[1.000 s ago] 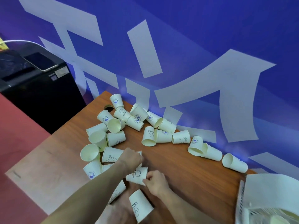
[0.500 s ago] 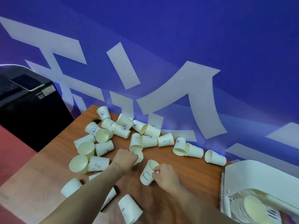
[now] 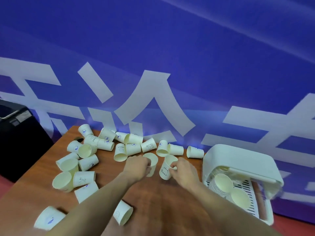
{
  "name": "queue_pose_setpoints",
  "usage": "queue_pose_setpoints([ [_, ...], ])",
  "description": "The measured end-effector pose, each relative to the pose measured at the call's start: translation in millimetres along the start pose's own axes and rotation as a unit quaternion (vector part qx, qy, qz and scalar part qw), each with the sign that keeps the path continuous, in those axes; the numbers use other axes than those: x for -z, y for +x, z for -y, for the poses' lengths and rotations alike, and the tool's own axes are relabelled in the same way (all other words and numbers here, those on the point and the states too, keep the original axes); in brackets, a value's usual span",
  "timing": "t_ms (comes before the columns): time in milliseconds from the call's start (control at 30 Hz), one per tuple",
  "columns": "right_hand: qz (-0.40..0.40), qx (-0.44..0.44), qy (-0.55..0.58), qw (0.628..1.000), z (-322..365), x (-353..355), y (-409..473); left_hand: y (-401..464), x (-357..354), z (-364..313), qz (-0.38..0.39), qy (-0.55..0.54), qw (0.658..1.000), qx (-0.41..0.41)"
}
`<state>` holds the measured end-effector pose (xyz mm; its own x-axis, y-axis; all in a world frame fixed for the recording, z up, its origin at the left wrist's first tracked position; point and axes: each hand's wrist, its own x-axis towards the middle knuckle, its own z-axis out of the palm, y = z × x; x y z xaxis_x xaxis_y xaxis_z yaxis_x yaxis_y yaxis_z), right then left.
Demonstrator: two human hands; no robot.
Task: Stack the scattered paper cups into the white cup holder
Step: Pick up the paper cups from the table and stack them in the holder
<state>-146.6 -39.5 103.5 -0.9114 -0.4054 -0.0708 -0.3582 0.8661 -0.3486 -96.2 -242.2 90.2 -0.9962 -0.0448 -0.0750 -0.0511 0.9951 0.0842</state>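
Over a desk (image 3: 153, 195) strewn with paper cups, we hold one cup in each grip — the left hand (image 3: 137, 165) wrapped round a plain cup (image 3: 152, 163), the right hand (image 3: 183, 169) pinching the rim of a cup marked "Deer" (image 3: 166, 169). The white cup holder (image 3: 238, 160) lies just right, two stacks nested inside. We judge that soft rims could crumple or jam if nested crooked — and a passing forearm could knock the nearest loose cup (image 3: 123, 214) off the desk.

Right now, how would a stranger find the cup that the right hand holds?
Start at the white cup holder on the table's right end. Just left of it, the right hand pinches the rim of an upright cup. It alone shows handwritten black lettering.
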Motion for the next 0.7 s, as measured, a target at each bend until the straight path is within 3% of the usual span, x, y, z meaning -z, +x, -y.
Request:
queue_pose_setpoints([
  [700,-0.111,-0.050,0.039,0.992,-181,99,-122,4,35,-227,-0.046,-0.039,0.989,-0.132],
])
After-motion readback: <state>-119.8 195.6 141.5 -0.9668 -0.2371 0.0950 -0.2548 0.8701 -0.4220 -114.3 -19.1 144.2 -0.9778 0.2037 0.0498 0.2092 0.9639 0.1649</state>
